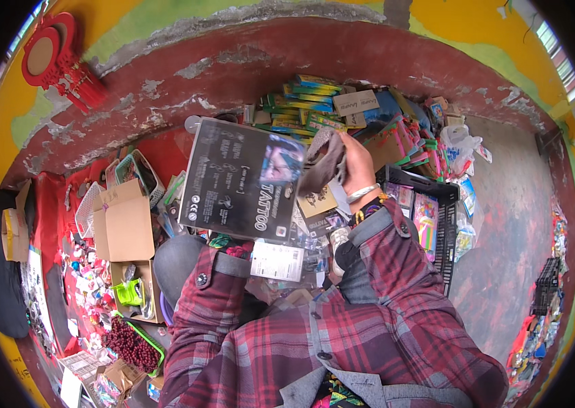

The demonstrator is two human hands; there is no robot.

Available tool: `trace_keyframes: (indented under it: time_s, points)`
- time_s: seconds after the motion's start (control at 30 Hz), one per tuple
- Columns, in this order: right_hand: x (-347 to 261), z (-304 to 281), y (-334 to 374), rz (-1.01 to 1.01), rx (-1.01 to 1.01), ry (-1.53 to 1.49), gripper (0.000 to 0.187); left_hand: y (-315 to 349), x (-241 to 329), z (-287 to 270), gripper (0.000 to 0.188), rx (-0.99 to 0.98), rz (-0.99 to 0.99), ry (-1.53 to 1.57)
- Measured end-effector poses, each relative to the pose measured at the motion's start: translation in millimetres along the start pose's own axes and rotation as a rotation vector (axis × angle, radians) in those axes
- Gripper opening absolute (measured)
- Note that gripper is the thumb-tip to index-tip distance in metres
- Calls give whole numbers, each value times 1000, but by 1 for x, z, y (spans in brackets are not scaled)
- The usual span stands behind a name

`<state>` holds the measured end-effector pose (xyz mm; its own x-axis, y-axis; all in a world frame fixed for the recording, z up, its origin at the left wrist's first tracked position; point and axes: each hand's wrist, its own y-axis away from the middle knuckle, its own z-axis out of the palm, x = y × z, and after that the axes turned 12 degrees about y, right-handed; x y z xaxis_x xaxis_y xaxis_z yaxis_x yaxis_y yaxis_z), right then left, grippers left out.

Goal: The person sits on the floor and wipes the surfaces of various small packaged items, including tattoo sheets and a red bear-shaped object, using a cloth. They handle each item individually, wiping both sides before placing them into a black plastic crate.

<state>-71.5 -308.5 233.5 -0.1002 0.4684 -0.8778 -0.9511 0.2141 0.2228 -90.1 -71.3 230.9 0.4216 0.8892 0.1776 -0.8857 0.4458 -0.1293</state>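
Observation:
A large flat black package (233, 183) with pale print and a picture patch is raised in front of me, tilted. My left forearm (212, 279) runs up behind its lower edge. The package hides my left hand, which holds it up from behind. My right hand (357, 166) is closed on a crumpled grey cloth (325, 163) at the package's right edge. Whether the cloth touches the package I cannot tell. Just below the package, over my lap, is a clear plastic packet with a white printed label (276, 261).
Left of me stand an open cardboard box (124, 234), a green-rimmed basket of dark red beads (134, 343) and scattered small goods. A black crate (445, 238) is close to my right arm. Stacked boxes (308, 102) lie ahead along the peeling wall (247, 61); bare floor (498, 224) stretches right.

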Motion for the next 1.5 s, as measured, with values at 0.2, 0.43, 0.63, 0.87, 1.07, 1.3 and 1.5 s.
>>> trace_keyframes:
  time_s: [0.2,0.43,0.63,0.87,1.07,1.3,1.5]
  points:
    - [-13,16,23,295,-473,-201,36,1,23,24,55,-42,46,51]
    - [-18,35,37,280,-599,-249,40,4,5,22,55,-35,-18,90]
    - [-18,29,26,190,-369,-77,25,-2,1,22,55,-63,-56,54]
    - [-49,-2,25,-161,-172,400,15,-6,61,49,47,180,500,-624]
    - [-33,23,38,-244,-461,827,14,-4,6,54,40,-192,466,-1961]
    - [-22,32,44,-418,-618,1098,14,-7,-5,43,14,-295,239,-1972]
    - [-23,32,43,-467,-649,1095,19,-4,-3,39,8,-294,265,-1884]
